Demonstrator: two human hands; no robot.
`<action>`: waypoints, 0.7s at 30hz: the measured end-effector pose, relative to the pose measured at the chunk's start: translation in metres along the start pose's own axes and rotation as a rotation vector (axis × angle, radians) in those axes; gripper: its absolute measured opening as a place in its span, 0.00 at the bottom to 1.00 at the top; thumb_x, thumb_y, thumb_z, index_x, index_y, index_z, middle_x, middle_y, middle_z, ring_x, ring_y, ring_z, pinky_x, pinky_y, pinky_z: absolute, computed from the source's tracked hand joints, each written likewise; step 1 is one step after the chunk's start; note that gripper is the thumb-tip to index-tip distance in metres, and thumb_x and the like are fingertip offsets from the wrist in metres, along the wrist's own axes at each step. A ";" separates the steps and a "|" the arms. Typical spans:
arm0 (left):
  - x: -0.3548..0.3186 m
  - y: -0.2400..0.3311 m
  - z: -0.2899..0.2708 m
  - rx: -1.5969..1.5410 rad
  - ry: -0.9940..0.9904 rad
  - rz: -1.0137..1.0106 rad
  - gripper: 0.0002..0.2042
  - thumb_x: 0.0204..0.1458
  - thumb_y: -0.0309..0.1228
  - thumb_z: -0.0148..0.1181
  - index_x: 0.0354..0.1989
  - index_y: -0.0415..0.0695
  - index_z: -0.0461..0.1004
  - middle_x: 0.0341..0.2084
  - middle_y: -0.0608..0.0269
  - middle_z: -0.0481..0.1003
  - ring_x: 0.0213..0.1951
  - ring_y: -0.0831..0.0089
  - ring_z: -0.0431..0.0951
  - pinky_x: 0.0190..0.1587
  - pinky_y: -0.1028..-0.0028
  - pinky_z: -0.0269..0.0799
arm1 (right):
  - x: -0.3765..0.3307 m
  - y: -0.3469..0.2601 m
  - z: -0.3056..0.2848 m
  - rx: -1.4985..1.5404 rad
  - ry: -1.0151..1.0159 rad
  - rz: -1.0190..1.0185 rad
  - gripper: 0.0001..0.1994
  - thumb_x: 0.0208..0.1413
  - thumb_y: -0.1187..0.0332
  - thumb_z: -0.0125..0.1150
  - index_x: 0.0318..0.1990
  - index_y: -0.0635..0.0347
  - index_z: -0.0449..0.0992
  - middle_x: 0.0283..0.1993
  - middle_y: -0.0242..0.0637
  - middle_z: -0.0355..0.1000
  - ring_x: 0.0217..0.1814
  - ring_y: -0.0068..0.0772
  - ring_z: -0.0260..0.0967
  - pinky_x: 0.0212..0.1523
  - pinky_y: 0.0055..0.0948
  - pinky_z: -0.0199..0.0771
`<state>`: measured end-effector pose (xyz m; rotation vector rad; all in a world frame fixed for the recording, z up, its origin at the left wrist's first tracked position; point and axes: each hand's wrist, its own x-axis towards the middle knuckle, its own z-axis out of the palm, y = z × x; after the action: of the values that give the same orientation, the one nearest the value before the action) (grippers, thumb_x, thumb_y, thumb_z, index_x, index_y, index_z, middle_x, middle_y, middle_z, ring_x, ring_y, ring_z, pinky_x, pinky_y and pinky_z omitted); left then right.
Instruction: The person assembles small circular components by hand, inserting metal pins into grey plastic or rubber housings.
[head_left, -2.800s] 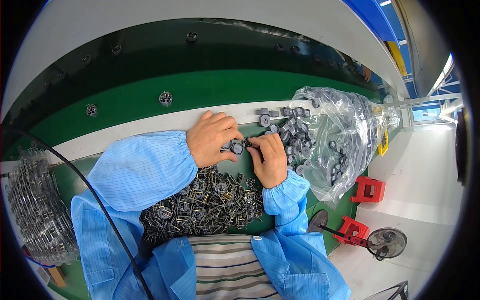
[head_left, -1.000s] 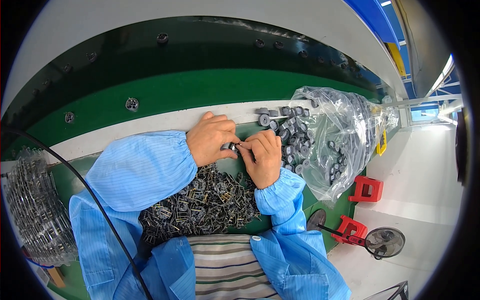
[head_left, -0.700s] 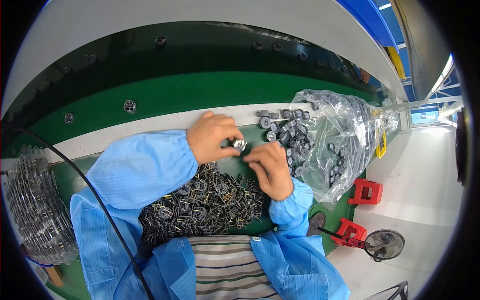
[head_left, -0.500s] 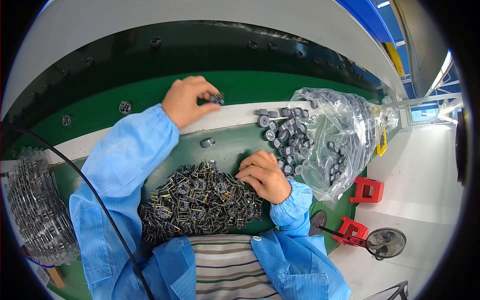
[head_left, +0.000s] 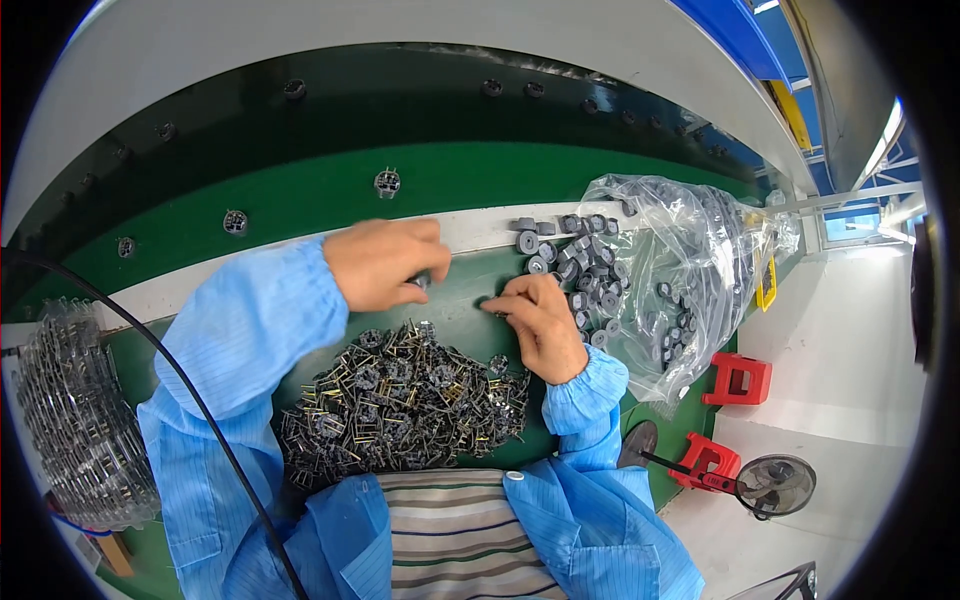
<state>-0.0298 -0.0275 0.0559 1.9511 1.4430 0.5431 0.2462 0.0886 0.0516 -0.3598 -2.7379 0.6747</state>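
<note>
My left hand [head_left: 385, 262] is over the green work surface, fingers closed on a small grey cap [head_left: 422, 280] that shows between thumb and fingertips. To its right, my right hand [head_left: 545, 328] pinches a small dark piece, mostly hidden by the fingertips. Below both hands lies a heap of black parts with metal pins [head_left: 405, 400]. Right of my right hand is a pile of round grey caps [head_left: 592, 270], some still in a clear plastic bag [head_left: 665, 300]. On the green belt beyond the white rail stands a black pinned part [head_left: 387, 182].
More pinned parts [head_left: 235, 222] sit along the belt to the left. A stack of clear plastic trays [head_left: 80, 420] stands at the far left, with a black cable [head_left: 190, 385] crossing over my left sleeve. Red stools [head_left: 740, 380] and a fan [head_left: 775, 487] are at the right.
My left hand has let go of a pinned part on the belt and come back to the grey cap on the work surface. My right hand has lifted from the heap. Belt parts shifted left.
</note>
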 end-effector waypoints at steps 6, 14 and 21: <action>0.023 -0.009 0.049 -0.294 0.208 -0.057 0.07 0.53 0.28 0.70 0.39 0.42 0.84 0.42 0.59 0.76 0.47 0.59 0.78 0.50 0.61 0.76 | 0.001 0.000 0.017 0.080 0.013 0.069 0.13 0.47 0.79 0.74 0.41 0.61 0.82 0.39 0.40 0.71 0.40 0.44 0.71 0.40 0.37 0.74; 0.024 -0.008 0.050 -0.030 0.419 0.065 0.19 0.49 0.33 0.74 0.49 0.46 0.78 0.43 0.63 0.76 0.50 0.59 0.76 0.53 0.61 0.74 | -0.001 0.005 0.028 0.116 0.152 0.184 0.07 0.48 0.76 0.74 0.34 0.62 0.81 0.34 0.41 0.70 0.36 0.48 0.71 0.37 0.43 0.74; 0.026 -0.012 0.063 0.038 0.336 0.109 0.25 0.42 0.31 0.78 0.50 0.45 0.76 0.54 0.58 0.72 0.54 0.56 0.74 0.53 0.60 0.71 | 0.011 -0.005 0.019 0.270 0.155 0.286 0.06 0.49 0.78 0.73 0.34 0.63 0.82 0.35 0.39 0.75 0.37 0.45 0.73 0.38 0.38 0.74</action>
<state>0.0119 -0.0166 0.0016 2.0485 1.5605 0.9362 0.2283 0.0799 0.0410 -0.7135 -2.4303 1.0292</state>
